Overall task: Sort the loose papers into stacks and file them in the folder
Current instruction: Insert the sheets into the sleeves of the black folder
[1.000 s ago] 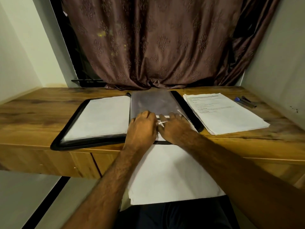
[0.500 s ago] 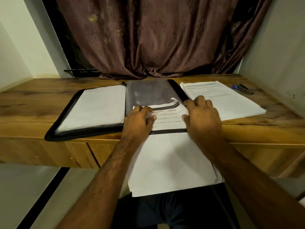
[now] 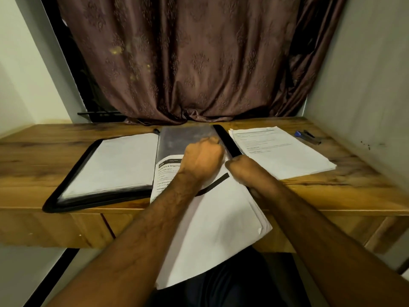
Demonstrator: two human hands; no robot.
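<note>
printed sheet point(image 3: 168, 171), heading partly legible

Home study nook (curtain point(image 3: 199, 63), desk point(image 3: 55, 156))

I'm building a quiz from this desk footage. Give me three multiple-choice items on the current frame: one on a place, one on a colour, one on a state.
1. Where does the separate stack of printed papers lie relative to the open folder?
A. To its right on the desk
B. To its left on the desk
C. Inside its left half

2. What colour is the curtain behind the wooden desk?
A. Green
B. Brown
C. White

3. How do the papers under the left hand lie?
A. Fully inside the clear sleeve
B. Rolled into a tube
C. Partly in the sleeve, hanging over the desk's front edge

Answers: 1 A, the stack sits between the folder and the pens. 2 B, the draped fabric is brown. 3 C, the sheets' top is in the sleeve while their lower part overhangs the edge.
</note>
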